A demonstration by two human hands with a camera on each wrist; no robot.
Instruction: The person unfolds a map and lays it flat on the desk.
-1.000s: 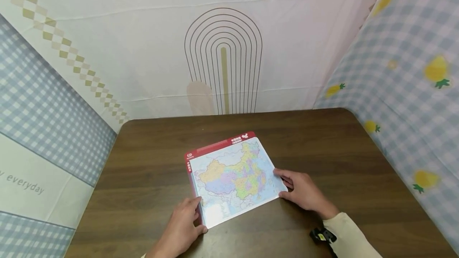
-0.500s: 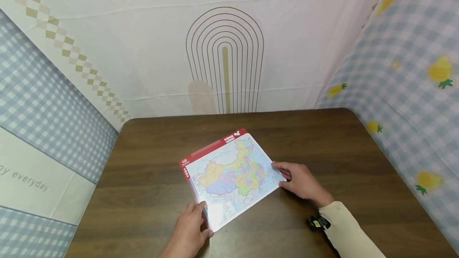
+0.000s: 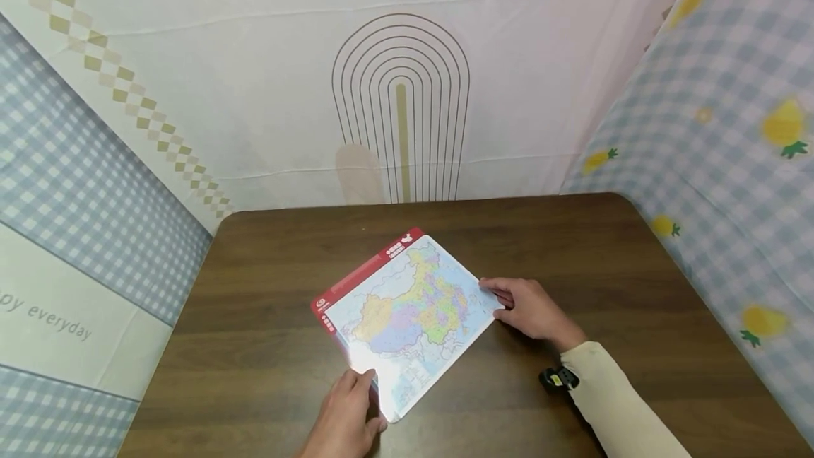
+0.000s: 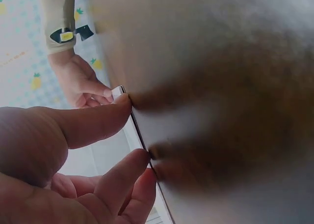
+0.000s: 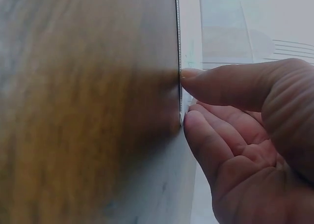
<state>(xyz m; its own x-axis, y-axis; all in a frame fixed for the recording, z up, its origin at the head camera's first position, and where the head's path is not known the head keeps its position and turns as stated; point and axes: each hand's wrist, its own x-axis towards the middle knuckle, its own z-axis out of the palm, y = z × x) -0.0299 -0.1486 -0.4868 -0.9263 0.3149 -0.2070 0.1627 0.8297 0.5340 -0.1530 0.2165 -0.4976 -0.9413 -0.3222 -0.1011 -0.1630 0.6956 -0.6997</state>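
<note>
A thin rectangular map board (image 3: 397, 324) with a red border along its far edge lies slanted on the brown table in the head view. At its near corner, my left hand (image 3: 343, 412) holds it, thumb at the near edge and fingers along the left edge. My right hand (image 3: 534, 311) grips the right corner, the thumb lower and the fingers at the side edge. In the left wrist view, the thumb and fingertips of the left hand (image 4: 81, 160) meet the board's thin edge. The right wrist view has the right thumb (image 5: 225, 84) against that edge.
The wooden table (image 3: 267, 260) reaches back to a white cloth (image 3: 273, 104) with a line-drawn arch. Blue checked cloth (image 3: 718, 182) with pineapples hangs on the right, and more checked cloth (image 3: 76, 140) on the left. A black wrist strap (image 3: 559, 378) sits at the right cuff.
The map board has turned counterclockwise on the table. My left hand has shifted right and nearer with its corner, while my right hand has moved slightly away from the body.
</note>
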